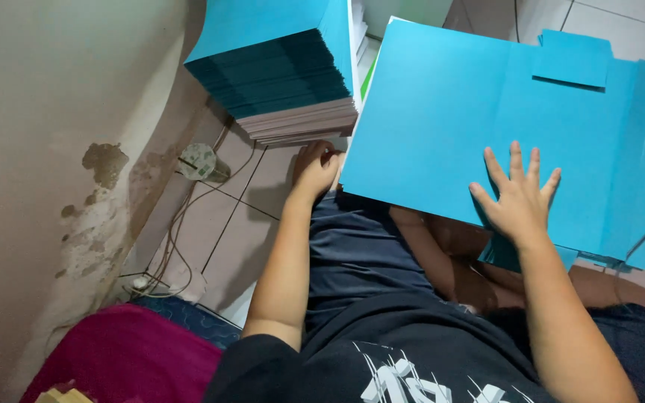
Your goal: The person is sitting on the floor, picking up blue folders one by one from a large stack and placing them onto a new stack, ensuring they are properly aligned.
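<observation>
1. here, a person sits on a tiled floor with a large blue card sheet spread across the lap, seen from the head view.
2. the right hand lies flat on the blue card sheet near its lower edge, fingers spread wide, pressing down; its grip is open, holding nothing.
3. the left hand sits at the sheet's lower left corner, just below a tall stack of blue sheets. its fingers curl toward the edge, but whether they pinch the sheet or only touch it i cannot tell.
4. the sheet already shows fold lines: a narrow flap stands turned along its right side, and a small rectangular tab lies folded over near the top.
5. more blue pieces peek out from under the sheet by the right wrist, touching its underside.
6. judging by this, the work looks partly done: some flaps are creased, the main panel lies flat and unfolded, and the tall stack suggests many sheets remain.
7. off to the left, a stained wall, loose cables and a magenta cushion sit well apart from the hands.
</observation>
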